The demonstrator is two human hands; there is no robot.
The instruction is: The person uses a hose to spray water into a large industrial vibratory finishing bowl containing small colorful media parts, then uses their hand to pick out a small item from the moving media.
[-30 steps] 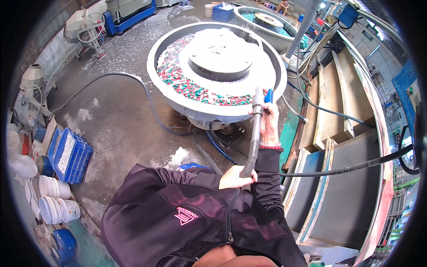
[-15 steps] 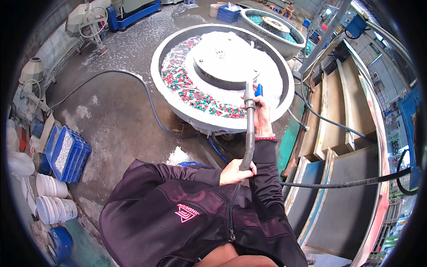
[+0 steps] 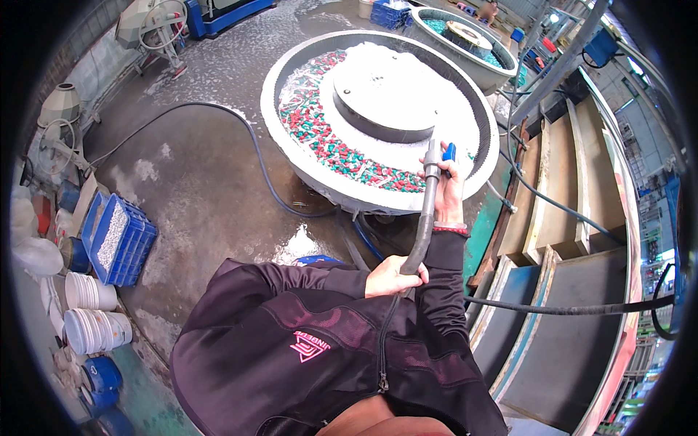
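Step in hand: looked like hosing down the round tub [image 3: 270,109], judging by the nozzle [image 3: 432,155] aimed over its near rim; a water jet could not be made out against the white.
Tub load: red and green pieces [image 3: 320,145] lay in the channel, white foam [image 3: 465,120] beside them, around the raised hub [image 3: 385,91].
Next move: likely called for a steady sweep along the channel, right wrist steering, lower hose kept free of kinks.
Right hand [image 3: 450,190]: forward, arm reached out, fingers curled round the nozzle just beside the blue lever [image 3: 449,152]; whether any finger pressed the lever, could not tell.
Left hand [image 3: 396,276]: low, close before the body, forearm across from the left, closed round the bent grey hose [image 3: 422,240].
Hose: rose from left fist to right, nozzle tip pointing away toward the hub.
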